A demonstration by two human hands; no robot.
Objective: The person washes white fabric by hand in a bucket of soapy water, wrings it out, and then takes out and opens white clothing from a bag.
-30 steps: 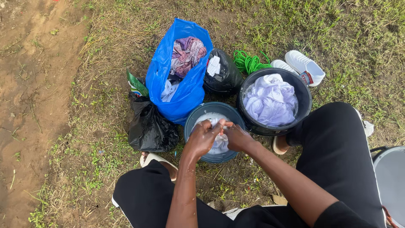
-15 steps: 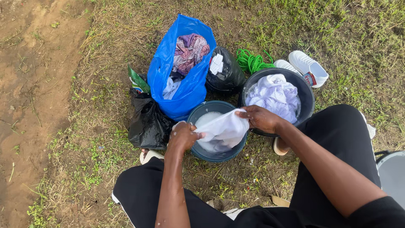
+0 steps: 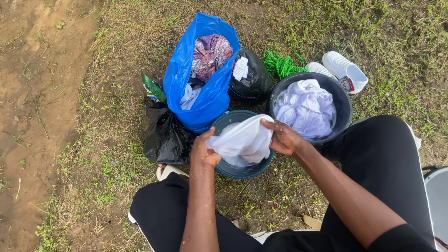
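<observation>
Head cam: hands (image 3: 245, 147) w/ white cloth (image 3: 242, 140), blue bag (image 3: 205, 93)

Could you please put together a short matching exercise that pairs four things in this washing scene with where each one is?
Things:
1. white cloth
2. green rope
3. white shoes
4. patterned purple fabric

Places:
A. inside the open blue bag
B. on the grass beyond the black basin of pale laundry
C. stretched between the left hand and right hand over the small dark basin
D. coiled on the ground behind the black basin, left of the shoes

Pairs: 1-C, 2-D, 3-B, 4-A
</observation>
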